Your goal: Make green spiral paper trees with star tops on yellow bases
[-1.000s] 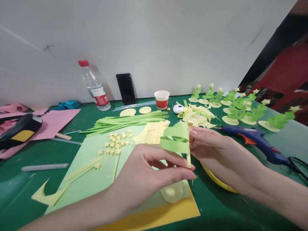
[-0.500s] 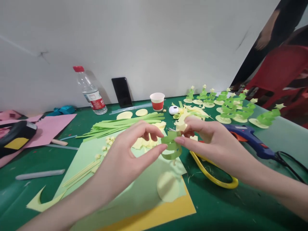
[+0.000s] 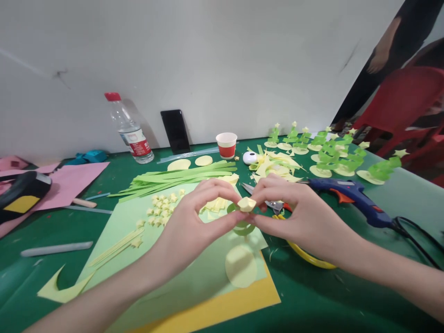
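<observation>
My left hand (image 3: 201,222) and my right hand (image 3: 294,208) meet over the light green sheet, fingertips pinched around a pale yellow paper star (image 3: 247,204). Just below the star hangs a curled green paper strip (image 3: 243,227), partly hidden by the fingers. Under it a pale round paper disc (image 3: 241,267) lies on the sheet. Scissors with yellow handles (image 3: 314,260) are partly behind my right hand. Small folded stars (image 3: 162,209) lie in a cluster left of my hands, beside thin yellow strips (image 3: 116,248).
Green strips (image 3: 173,179), a paper cup (image 3: 226,145), a bottle (image 3: 137,143) and a phone (image 3: 175,131) are near the wall. Finished green spirals with stars (image 3: 324,162) stand at the right, behind a blue glue gun (image 3: 360,203). A person's arm (image 3: 385,46) shows at upper right.
The star and green strip have tilted and shifted slightly left, and the star now faces me between both hands. My right hand has moved left, closing the gap between them.
</observation>
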Demonstrator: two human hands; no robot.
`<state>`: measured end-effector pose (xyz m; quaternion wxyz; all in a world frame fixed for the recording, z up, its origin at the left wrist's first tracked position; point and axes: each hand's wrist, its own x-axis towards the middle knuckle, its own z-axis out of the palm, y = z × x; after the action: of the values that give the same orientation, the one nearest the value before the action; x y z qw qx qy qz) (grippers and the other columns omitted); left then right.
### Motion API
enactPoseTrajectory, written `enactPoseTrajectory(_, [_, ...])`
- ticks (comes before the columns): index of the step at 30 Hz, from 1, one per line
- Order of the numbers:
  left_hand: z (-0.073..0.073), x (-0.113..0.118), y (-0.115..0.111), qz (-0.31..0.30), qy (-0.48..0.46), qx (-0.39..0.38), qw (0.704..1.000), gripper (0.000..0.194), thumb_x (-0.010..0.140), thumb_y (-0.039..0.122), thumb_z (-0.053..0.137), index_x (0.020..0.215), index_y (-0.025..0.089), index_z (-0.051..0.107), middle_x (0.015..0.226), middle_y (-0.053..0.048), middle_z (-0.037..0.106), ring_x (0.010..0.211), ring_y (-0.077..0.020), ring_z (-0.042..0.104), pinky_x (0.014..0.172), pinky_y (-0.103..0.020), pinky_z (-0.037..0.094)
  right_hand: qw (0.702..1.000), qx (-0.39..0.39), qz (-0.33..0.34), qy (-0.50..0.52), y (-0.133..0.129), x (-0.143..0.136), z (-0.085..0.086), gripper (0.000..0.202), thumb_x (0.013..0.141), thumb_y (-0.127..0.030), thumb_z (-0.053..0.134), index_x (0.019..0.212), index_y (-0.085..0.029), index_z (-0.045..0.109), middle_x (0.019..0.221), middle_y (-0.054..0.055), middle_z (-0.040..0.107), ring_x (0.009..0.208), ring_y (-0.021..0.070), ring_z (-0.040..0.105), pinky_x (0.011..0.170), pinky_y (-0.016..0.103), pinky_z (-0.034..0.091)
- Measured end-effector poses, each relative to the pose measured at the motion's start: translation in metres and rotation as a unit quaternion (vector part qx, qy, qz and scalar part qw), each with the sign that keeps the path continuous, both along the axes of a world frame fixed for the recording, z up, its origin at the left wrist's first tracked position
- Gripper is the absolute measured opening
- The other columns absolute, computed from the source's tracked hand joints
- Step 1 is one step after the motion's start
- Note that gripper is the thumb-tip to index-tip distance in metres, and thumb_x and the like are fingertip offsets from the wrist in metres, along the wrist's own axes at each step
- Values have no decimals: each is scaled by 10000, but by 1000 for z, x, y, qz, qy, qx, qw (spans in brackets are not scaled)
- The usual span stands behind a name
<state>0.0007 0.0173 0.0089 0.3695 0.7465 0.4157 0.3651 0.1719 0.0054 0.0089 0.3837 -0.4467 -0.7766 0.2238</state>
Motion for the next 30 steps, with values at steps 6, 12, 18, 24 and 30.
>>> enactPoseTrajectory(6, [-2,0,4,1,-27,-16,999,78,746,269,597,684,221,596,826,27,592,776,-150,542,773,-297,421,1000,-11,6,-14,3,1,-1,27,709,-192,609,707,-213,626,673,-11,560,685,127,485,606,251,373])
enactPoseTrajectory(12, [-4,0,6,8,-50,-47,998,57,753,273,572,754,216,573,822,25,589,790,-156,556,762,-295,433,999,-42,24,-5,4,4,0,45,759,-214,565,726,-212,596,777,-15,592,767,123,498,693,262,371])
enactPoseTrajectory(18, [-6,1,7,-4,-2,-26,1000,126,706,307,613,676,191,570,962,-25,588,915,-200,534,889,-356,386,992,-116,43,21,5,4,0,106,766,-253,568,668,-213,579,762,-20,554,779,124,485,696,261,357])
enactPoseTrajectory(24, [-8,-5,15,-52,11,-27,998,112,710,309,609,680,205,583,962,-19,593,929,-205,534,898,-366,378,989,-136,57,20,8,3,-1,120,762,-263,563,659,-202,578,750,-11,564,744,124,499,680,260,379])
enactPoseTrajectory(30, [-12,-5,20,-29,23,-50,998,141,713,349,593,712,209,575,892,-22,594,812,-199,554,735,-344,431,994,-92,-29,-53,14,17,8,240,785,-363,517,959,-209,575,815,14,595,729,142,525,643,267,426])
